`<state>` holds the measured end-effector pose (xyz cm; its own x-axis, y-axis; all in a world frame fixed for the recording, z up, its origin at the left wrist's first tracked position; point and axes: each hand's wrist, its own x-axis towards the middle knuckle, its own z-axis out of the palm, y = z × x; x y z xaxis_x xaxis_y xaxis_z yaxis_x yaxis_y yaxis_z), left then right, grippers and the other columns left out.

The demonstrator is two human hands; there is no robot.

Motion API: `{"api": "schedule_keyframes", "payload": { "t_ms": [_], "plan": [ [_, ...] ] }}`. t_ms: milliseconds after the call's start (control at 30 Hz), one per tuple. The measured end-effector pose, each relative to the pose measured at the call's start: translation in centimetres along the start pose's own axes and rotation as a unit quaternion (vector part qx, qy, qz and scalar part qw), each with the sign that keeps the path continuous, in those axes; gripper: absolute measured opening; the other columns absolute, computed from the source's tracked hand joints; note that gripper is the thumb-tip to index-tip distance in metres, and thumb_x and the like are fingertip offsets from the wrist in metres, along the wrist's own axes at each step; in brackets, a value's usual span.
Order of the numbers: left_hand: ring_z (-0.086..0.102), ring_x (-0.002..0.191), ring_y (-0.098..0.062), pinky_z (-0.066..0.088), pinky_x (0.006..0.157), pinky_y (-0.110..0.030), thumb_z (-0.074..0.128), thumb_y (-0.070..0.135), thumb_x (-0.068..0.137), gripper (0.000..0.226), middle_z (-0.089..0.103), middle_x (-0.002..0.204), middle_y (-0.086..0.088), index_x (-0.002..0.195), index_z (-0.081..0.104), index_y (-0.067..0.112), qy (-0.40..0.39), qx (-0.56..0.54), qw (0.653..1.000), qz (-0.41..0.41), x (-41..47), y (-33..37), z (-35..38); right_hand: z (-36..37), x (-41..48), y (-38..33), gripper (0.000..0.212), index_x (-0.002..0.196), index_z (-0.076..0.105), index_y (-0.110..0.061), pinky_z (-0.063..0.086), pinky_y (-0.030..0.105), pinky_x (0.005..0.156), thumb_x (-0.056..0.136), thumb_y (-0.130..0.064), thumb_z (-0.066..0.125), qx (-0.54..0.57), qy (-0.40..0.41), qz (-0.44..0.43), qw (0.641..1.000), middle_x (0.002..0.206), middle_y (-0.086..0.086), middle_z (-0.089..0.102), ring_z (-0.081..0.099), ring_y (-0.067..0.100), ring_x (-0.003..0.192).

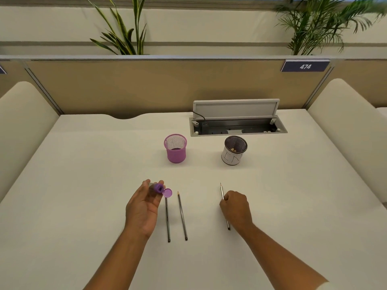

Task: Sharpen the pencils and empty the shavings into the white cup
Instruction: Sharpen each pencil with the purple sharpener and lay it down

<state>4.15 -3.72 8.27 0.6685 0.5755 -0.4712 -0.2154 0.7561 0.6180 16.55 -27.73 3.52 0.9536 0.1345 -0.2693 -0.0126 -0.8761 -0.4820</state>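
My left hand grips a purple pencil sharpener with a clear body; its round lid hangs open to the right. Two dark pencils lie on the desk just right of that hand: one partly under the lid, the other with its sharpened tip pointing away. My right hand is closed around a third pencil, tip pointing away, low over the desk. The white cup, a mesh cup wrapped in white paper, stands farther back on the right with shavings inside.
A pink mesh cup stands left of the white cup. Behind them an open cable tray with a raised lid is set into the white desk. Cream side panels and a beige partition enclose the desk.
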Motion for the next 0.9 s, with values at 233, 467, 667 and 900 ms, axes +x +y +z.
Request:
{"api": "schedule_keyframes", "payload": {
  "t_ms": [233, 467, 667, 900],
  "plan": [
    [0.082, 0.091, -0.028, 0.068, 0.079, -0.035, 0.059, 0.014, 0.108, 0.014, 0.078, 0.092, -0.014, 0.115, 0.063, 0.003, 0.004, -0.008, 1.0, 0.001, 0.1, 0.3, -0.2, 0.0, 0.2, 0.3, 0.01, 0.08, 0.063, -0.011, 0.041, 0.03, 0.057, 0.087, -0.016, 0.057, -0.002, 0.01, -0.013, 1.0, 0.077, -0.001, 0.065, 0.059, 0.019, 0.072],
    [0.082, 0.089, -0.027, 0.068, 0.077, -0.034, 0.058, 0.015, 0.108, 0.013, 0.079, 0.085, -0.01, 0.114, 0.062, 0.004, -0.003, -0.019, 1.0, 0.001, 0.4, 0.3, -0.2, -0.1, -0.1, 0.4, 0.017, 0.09, 0.062, -0.01, 0.048, 0.035, 0.069, 0.092, -0.026, 0.063, 0.005, 0.044, -0.035, 0.998, 0.086, 0.003, 0.064, 0.059, 0.022, 0.081],
    [0.082, 0.091, -0.028, 0.068, 0.077, -0.036, 0.057, 0.015, 0.108, 0.016, 0.077, 0.087, -0.014, 0.118, 0.06, 0.003, -0.004, -0.017, 1.0, -0.001, 0.5, 0.1, -0.4, 0.6, -1.0, -1.9, 0.017, 0.1, 0.065, -0.012, 0.048, 0.031, 0.074, 0.092, -0.026, 0.069, 0.074, 0.11, -0.099, 0.986, 0.09, 0.002, 0.063, 0.061, 0.018, 0.083],
    [0.078, 0.1, -0.033, 0.068, 0.083, -0.042, 0.062, 0.016, 0.105, 0.019, 0.072, 0.108, -0.023, 0.12, 0.064, 0.004, 0.003, -0.017, 1.0, -0.007, 0.8, 0.1, -0.8, 3.3, -2.0, -6.1, 0.027, 0.096, 0.064, -0.02, 0.054, 0.033, 0.076, 0.087, -0.045, 0.069, 0.053, -0.027, -0.097, 0.993, 0.091, -0.003, 0.068, 0.064, 0.018, 0.087]
  ]
}}
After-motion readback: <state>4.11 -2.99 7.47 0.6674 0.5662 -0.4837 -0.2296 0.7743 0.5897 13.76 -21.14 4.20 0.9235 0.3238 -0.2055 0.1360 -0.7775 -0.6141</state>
